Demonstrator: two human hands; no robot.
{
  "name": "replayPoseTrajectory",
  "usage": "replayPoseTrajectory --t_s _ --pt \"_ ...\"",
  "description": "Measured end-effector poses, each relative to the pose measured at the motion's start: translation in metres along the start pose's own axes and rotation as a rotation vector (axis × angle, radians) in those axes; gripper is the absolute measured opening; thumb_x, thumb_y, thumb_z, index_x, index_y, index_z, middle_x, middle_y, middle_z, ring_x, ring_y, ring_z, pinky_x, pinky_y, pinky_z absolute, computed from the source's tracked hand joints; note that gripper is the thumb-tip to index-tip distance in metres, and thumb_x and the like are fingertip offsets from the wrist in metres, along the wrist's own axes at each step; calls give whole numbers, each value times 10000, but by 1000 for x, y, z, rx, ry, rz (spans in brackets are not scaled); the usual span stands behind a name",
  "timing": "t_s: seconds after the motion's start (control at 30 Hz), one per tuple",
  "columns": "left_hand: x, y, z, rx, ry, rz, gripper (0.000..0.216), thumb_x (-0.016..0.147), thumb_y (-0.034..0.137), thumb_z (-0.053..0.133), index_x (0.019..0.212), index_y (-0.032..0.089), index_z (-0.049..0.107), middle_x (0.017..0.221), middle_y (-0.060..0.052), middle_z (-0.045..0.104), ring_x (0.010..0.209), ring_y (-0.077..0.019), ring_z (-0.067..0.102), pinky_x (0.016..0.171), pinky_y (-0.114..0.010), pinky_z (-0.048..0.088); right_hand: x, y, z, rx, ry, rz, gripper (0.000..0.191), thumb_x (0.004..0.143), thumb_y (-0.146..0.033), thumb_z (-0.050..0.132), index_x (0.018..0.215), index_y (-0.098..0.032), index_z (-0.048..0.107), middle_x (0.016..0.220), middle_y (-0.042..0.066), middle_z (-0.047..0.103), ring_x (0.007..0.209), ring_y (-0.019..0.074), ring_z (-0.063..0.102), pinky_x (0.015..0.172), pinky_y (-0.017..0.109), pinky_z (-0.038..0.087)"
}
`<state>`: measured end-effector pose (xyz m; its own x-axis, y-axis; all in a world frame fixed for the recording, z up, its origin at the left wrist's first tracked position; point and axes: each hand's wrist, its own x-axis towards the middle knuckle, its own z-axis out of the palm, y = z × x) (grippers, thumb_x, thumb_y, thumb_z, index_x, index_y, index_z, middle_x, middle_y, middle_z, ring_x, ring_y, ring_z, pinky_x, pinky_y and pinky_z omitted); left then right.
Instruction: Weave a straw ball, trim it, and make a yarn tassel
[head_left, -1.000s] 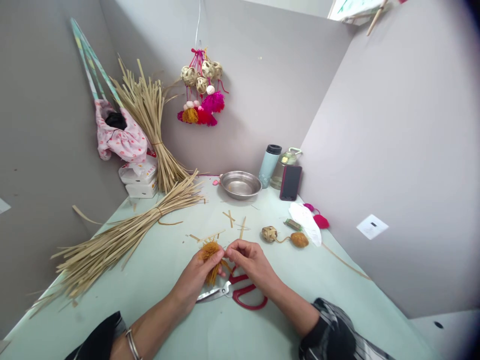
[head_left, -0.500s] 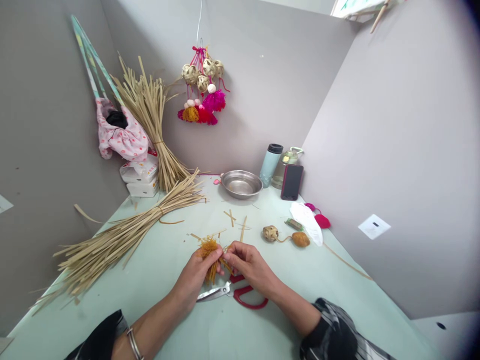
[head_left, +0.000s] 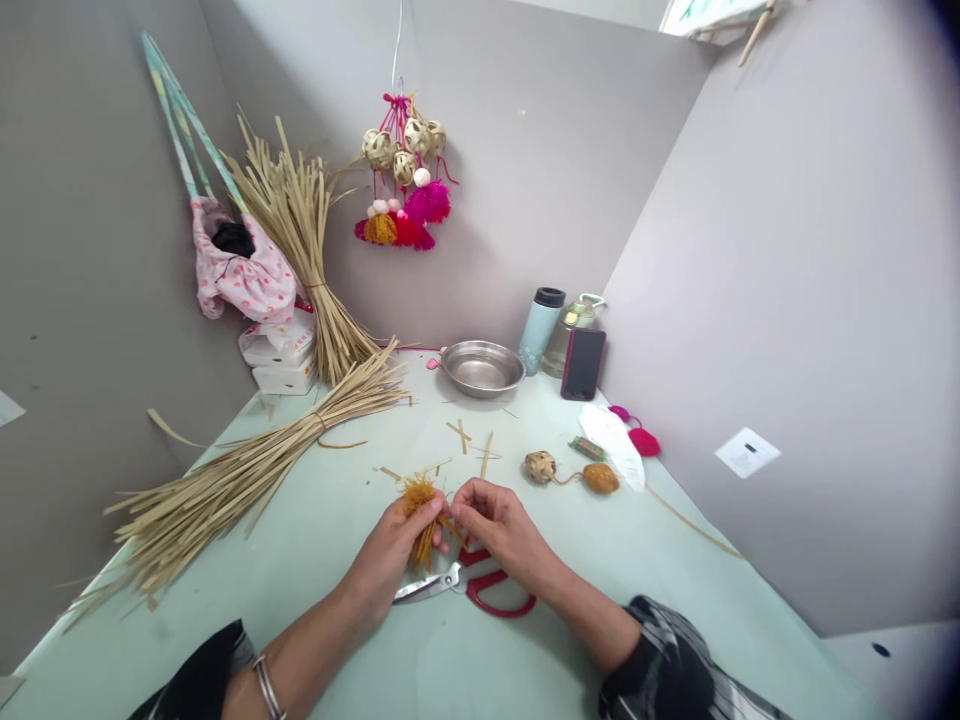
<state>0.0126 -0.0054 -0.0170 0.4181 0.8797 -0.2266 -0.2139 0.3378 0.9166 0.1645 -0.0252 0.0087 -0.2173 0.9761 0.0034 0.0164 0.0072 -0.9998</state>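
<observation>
A mustard-yellow yarn tassel [head_left: 419, 492] with frayed ends is pinched in my left hand [head_left: 401, 540], its strands hanging below the fingers. Just to its right, my right hand [head_left: 496, 525] is closed, thumb against the curled fingers, close to the tassel's side. What those fingertips hold is too small to make out. Beneath both hands lie scissors [head_left: 501, 596] with red handles, their blades pointing left and partly apart. Part of the upper handle is hidden by my right hand.
Bundles of dry plant strips [head_left: 255, 470] fill the left side. A metal bowl [head_left: 484, 370], a blue tumbler [head_left: 541, 332] and a phone [head_left: 583, 365] stand at the back. A woven ball [head_left: 540, 466] tied to a yellow yarn ball [head_left: 600, 478] lies right. Woven ornaments [head_left: 401, 170] hang above.
My right hand has shifted very slightly, its fingertips a little farther from the tassel. My left hand keeps its pinch on the tassel, and the scissors have stayed put.
</observation>
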Motion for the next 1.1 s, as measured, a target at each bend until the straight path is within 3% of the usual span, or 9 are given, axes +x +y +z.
replayPoseTrajectory --t_s 0.13,0.33,0.63,0.87,1.1 --pt "0 4 0 -31 -9 -13 273 847 443 596 833 170 603 613 41 524 620 -116 532 628 -218 400 1 0 -1 0 29 2 305 823 -465 630 726 -200 514 573 -22 601 543 130 520 499 239 352" --pt "-2 4 1 -39 -71 -12 236 746 355 731 757 161 597 619 43 530 599 -109 515 617 -220 406 1 -1 -2 20 40 -13 215 820 -354 621 723 -193 516 554 -46 570 491 97 436 478 222 299" --pt "0 5 1 -94 9 31 236 853 394 610 782 171 577 616 37 530 598 -110 510 623 -220 421 -1 0 0 79 -95 3 192 832 -340 623 747 -185 549 736 26 679 717 165 605 642 273 432" --pt "1 8 -1 -168 -14 72 199 834 373 644 887 191 582 776 27 564 595 -84 471 640 -225 442 1 2 -3 61 -32 9 230 819 -390 646 744 -190 562 640 -6 626 619 144 550 531 243 369" --pt "1 8 1 -151 -20 79 202 818 373 661 847 178 618 722 23 541 593 -92 449 617 -224 444 0 -3 -2 87 -55 -16 222 847 -391 625 778 -187 569 652 0 646 635 149 574 526 242 339"
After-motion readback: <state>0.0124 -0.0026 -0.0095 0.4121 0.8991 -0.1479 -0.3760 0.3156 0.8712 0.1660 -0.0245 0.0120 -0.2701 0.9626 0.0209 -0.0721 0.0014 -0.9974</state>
